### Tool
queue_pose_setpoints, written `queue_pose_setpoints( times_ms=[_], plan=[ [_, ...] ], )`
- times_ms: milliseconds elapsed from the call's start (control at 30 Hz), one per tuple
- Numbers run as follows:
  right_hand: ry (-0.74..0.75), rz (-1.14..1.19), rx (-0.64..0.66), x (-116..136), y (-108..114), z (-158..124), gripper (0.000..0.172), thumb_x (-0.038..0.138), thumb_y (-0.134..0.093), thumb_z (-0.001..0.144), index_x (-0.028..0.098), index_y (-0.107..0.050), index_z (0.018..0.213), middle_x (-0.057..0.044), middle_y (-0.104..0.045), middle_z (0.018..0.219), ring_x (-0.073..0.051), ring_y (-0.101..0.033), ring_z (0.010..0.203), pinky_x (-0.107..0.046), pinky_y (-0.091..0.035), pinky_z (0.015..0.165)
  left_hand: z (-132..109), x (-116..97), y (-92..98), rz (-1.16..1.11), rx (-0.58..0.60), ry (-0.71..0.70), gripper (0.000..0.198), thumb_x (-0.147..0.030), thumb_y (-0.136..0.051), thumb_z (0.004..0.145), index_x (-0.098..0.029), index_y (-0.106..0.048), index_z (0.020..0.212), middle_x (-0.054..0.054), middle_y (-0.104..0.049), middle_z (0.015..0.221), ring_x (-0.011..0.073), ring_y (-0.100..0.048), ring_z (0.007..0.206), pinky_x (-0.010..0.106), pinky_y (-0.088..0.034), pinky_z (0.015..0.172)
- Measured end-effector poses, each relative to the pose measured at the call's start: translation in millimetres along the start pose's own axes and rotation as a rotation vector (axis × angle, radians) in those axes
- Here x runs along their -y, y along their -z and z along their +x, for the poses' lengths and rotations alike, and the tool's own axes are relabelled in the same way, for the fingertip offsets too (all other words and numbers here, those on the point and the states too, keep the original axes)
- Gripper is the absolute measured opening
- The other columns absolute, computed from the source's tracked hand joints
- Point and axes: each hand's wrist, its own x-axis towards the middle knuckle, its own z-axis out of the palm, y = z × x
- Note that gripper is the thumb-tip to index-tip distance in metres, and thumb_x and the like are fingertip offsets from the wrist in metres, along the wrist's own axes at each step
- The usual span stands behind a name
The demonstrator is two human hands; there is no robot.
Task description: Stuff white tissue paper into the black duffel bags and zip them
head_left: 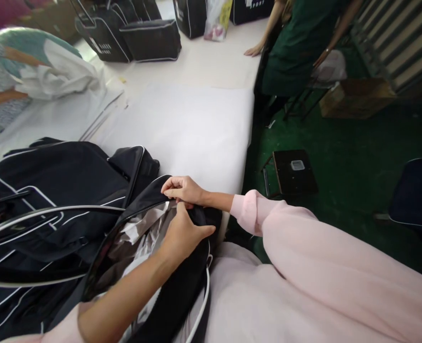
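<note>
A black sports bag [177, 286] with white piping and a white-edged handle lies open against my body, at the table's front edge. White and grey crumpled lining or paper [144, 226] shows inside its zipped opening. My right hand [186, 189] is closed, thumb and fingertips pinching the zipper edge at the bag's far end. Just below it, my left hand [184, 233] grips the near side of the same opening. Its thumb stretches over the outer fabric, and its other fingers are partly hidden inside. The two hands almost touch.
More black bags [64, 176] lie at left. Finished-looking bags [149, 40] stand at the white table's [196, 124] back. A person at left handles white cloth [56, 78]; another, in a green apron [289, 47], stands beyond the table. A dark stool [294, 171] stands right.
</note>
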Motion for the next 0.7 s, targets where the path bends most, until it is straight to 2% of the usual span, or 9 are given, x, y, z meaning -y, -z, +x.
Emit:
queue_pose_setpoints(
  times_ms=[100, 167, 267, 333, 400, 467, 567, 700],
  plan=[
    [0.105, -0.133, -0.082, 5.6, 31.1, 11.5, 0.011, 0.017, -0.062, 0.081, 0.011, -0.066, 0.09, -0.001, -0.063, 0.081, -0.01, -0.058, 0.077, -0.023, -0.049, 0.073, 7.9, 12.0, -9.4, -0.15, -0.026, -0.031, 0.063, -0.023, -0.074, 0.06, -0.019, -0.047, 0.117, 0.009, -0.063, 0.102, 0.0273, -0.065, 0.09, 0.035, -0.052, 0.073],
    [0.146, -0.257, -0.098, 3.0, 53.8, 15.9, 0.012, 0.018, -0.063, 0.083, 0.011, -0.068, 0.091, -0.004, -0.066, 0.092, -0.012, -0.059, 0.09, -0.027, -0.047, 0.087, 6.9, 21.1, -4.9, -0.331, 0.02, 0.019, 0.064, -0.018, -0.07, 0.059, -0.022, -0.046, 0.119, 0.006, -0.066, 0.096, 0.0229, -0.066, 0.075, 0.031, -0.052, 0.063],
    [0.063, -0.199, 0.098, -16.6, 70.0, 13.2, 0.031, 0.028, -0.061, 0.088, 0.012, -0.066, 0.114, -0.009, -0.064, 0.117, -0.016, -0.057, 0.109, -0.031, -0.043, 0.1, -1.0, 32.2, 6.3, -0.61, 0.061, 0.108, 0.074, -0.02, -0.076, 0.058, -0.026, -0.044, 0.125, 0.003, -0.068, 0.092, 0.0212, -0.067, 0.068, 0.031, -0.055, 0.062],
    [0.036, -0.087, 0.192, -34.0, 66.5, 8.2, 0.047, 0.037, -0.058, 0.092, 0.016, -0.056, 0.133, -0.009, -0.055, 0.137, -0.018, -0.051, 0.125, -0.032, -0.037, 0.109, -7.5, 37.9, 10.7, -0.758, 0.061, 0.161, 0.081, -0.022, -0.081, 0.057, -0.028, -0.044, 0.128, 0.003, -0.068, 0.09, 0.0217, -0.068, 0.068, 0.032, -0.057, 0.064],
    [0.041, -0.059, 0.208, -46.9, 57.8, 4.8, 0.058, 0.043, -0.058, 0.091, 0.019, -0.046, 0.143, -0.007, -0.044, 0.148, -0.018, -0.042, 0.135, -0.032, -0.029, 0.116, -13.0, 43.0, 11.4, -0.875, 0.099, 0.199, 0.083, -0.023, -0.085, 0.055, -0.028, -0.046, 0.128, 0.003, -0.069, 0.089, 0.0211, -0.068, 0.065, 0.032, -0.057, 0.064],
    [0.042, -0.107, 0.224, -52.3, 49.5, 4.6, 0.065, 0.046, -0.061, 0.089, 0.019, -0.044, 0.145, -0.008, -0.043, 0.148, -0.02, -0.039, 0.137, -0.033, -0.025, 0.118, -17.0, 47.5, 10.3, -0.927, 0.167, 0.207, 0.079, -0.024, -0.087, 0.053, -0.024, -0.051, 0.123, 0.004, -0.069, 0.09, 0.021, -0.068, 0.065, 0.031, -0.058, 0.064],
    [0.086, -0.205, 0.261, -50.8, 42.1, 7.4, 0.07, 0.049, -0.064, 0.087, 0.021, -0.042, 0.147, -0.008, -0.042, 0.148, -0.021, -0.037, 0.138, -0.034, -0.023, 0.119, -20.7, 51.5, 10.9, -0.918, 0.269, 0.169, 0.072, -0.028, -0.089, 0.053, -0.018, -0.058, 0.117, 0.008, -0.07, 0.097, 0.0248, -0.07, 0.076, 0.031, -0.058, 0.069],
    [0.119, -0.248, 0.281, -50.3, 36.4, 5.2, 0.073, 0.049, -0.059, 0.09, 0.014, -0.037, 0.149, -0.013, -0.037, 0.152, -0.022, -0.032, 0.142, -0.033, -0.019, 0.12, -17.4, 46.7, 17.6, -0.814, 0.336, 0.199, 0.065, -0.043, -0.085, 0.065, -0.017, -0.059, 0.118, 0.01, -0.071, 0.102, 0.0264, -0.07, 0.088, 0.028, -0.057, 0.074]
  ],
)
